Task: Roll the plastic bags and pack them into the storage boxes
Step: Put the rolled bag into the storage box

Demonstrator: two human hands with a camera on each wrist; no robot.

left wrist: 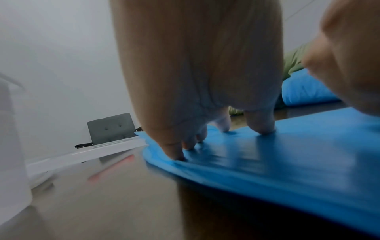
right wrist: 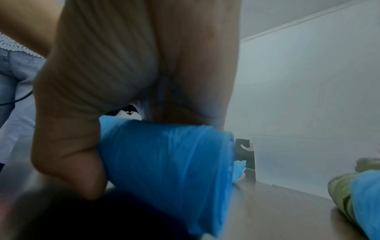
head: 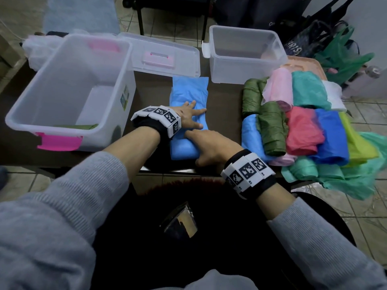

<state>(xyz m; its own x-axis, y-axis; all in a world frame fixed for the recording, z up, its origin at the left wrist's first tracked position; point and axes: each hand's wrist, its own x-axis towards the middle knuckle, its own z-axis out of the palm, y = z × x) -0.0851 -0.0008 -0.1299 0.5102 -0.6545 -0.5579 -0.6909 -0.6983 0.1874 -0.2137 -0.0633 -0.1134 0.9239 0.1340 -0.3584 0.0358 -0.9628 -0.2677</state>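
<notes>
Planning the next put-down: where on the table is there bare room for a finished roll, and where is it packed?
Free: the dark table strip between the light blue bag and the olive rolls; a narrower strip between the big box and the bag. The small box looks empty. Crowded: the right side, piled with coloured bags overhanging the edge.

A light blue plastic bag [head: 189, 114] lies flat on the bench, its near end rolled up. Two clear storage boxes [head: 69, 93] [head: 245, 53] stand open; folded coloured bags [head: 303, 126] are heaped at right.
</notes>
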